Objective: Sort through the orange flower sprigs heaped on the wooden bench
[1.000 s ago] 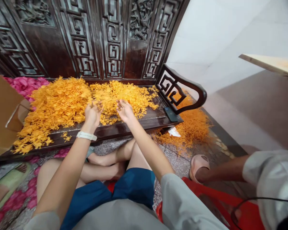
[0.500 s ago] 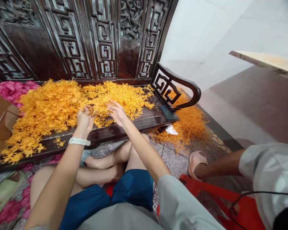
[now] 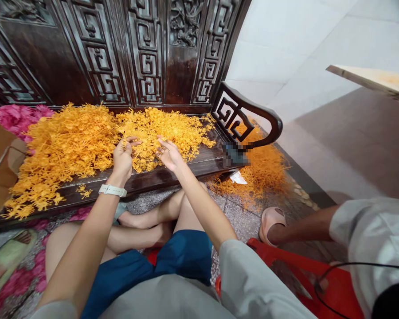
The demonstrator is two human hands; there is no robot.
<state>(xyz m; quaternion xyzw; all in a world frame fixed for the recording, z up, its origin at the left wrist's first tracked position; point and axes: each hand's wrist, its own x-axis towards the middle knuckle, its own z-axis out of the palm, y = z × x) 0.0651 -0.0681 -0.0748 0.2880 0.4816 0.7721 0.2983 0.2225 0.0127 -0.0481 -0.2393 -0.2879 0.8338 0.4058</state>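
Note:
Over the front of a dark wooden bench (image 3: 173,170), my left hand (image 3: 123,159) has its thumb and fingers closed near a bit of yellow, which looks like a small plastic flower piece. It blends into the pile behind. Facing it a short gap to the right, my right hand (image 3: 169,155) has loosely bent fingers held apart, and nothing clear shows in them. A large heap of orange-yellow plastic flower pieces (image 3: 69,141) lies left of my hands. A flatter yellow spread of them (image 3: 173,128) lies just behind my hands.
Pink petals (image 3: 18,122) and a cardboard box (image 3: 0,164) are at the left. A carved armrest (image 3: 262,115) closes the bench's right end. Orange stringy pieces (image 3: 266,170) lie on the floor beyond. Another person's leg (image 3: 309,226) and a red stool (image 3: 306,274) are at right.
My left hand has moved slightly right and up, away from the large heap. My right hand has shifted a little right, its fingers more bent. The view has moved slightly.

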